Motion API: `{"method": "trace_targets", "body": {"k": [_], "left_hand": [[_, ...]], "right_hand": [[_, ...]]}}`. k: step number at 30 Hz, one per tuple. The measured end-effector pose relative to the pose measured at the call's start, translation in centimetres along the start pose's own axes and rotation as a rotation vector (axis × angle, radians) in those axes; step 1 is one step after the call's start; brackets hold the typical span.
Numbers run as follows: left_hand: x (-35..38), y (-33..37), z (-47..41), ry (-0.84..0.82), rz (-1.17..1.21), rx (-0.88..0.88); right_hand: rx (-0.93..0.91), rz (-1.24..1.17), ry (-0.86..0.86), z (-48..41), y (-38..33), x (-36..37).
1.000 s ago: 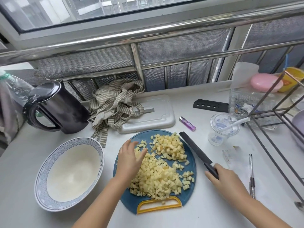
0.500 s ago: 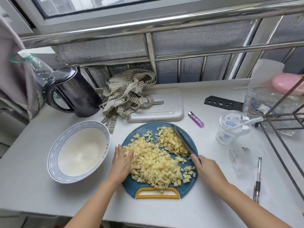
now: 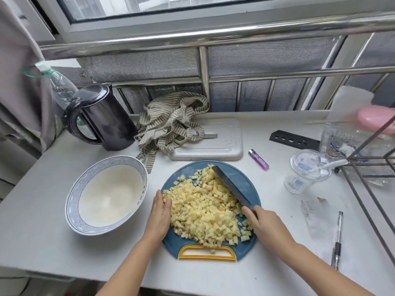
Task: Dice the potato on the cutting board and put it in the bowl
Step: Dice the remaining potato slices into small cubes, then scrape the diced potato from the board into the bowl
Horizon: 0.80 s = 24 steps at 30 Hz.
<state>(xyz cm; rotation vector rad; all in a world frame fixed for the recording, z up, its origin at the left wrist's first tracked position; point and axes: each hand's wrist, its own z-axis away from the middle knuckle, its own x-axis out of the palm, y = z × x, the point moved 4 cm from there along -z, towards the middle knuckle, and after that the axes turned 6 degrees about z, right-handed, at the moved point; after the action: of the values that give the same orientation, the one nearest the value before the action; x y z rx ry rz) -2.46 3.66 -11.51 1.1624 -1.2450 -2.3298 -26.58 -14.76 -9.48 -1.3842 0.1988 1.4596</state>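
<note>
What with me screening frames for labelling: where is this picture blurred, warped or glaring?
Head view: the pink oval object at the right edge is smeared; head view: the steel window rail bows from wide-angle distortion and carries a bright glare streak; head view: the pale yellow diced potato is sharp, shadows soft.

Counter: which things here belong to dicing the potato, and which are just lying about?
In use: diced potato, cutting board, knife in the right hand, left hand against the pile, bowl.
Lying about: kettle, striped cloth, white board, lighter, plastic cup, pen.
</note>
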Motion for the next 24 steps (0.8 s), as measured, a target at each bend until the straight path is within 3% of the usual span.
{"method": "trace_targets", "body": {"k": [8,12,16,19,24], "left_hand": [[-0.7,-0.2,0.2,0.148,-0.037,0.026],[-1.4,-0.2,0.2,0.295,-0.006,-0.208],[-1.9,0.0,-0.5,0.217,-0.083,-0.380],[-2.1,-0.1,-0.8,0.140,-0.093,-0.420],[-1.7,0.2,-0.9,0.149,-0.126,-0.484]], "right_hand": [[0.094,-0.038,0.100,-0.1,2.1,-1.9],[0.167,-0.025,0.173,0.8,3.6,-1.9],[0.209,-0.167,0.184,0.0,3.2,-1.9],[0.220,-0.306,0.143,-1.4,2.7,-1.9],[0.256,-0.357,0.092,-3.2,3.0,-2.8]]}}
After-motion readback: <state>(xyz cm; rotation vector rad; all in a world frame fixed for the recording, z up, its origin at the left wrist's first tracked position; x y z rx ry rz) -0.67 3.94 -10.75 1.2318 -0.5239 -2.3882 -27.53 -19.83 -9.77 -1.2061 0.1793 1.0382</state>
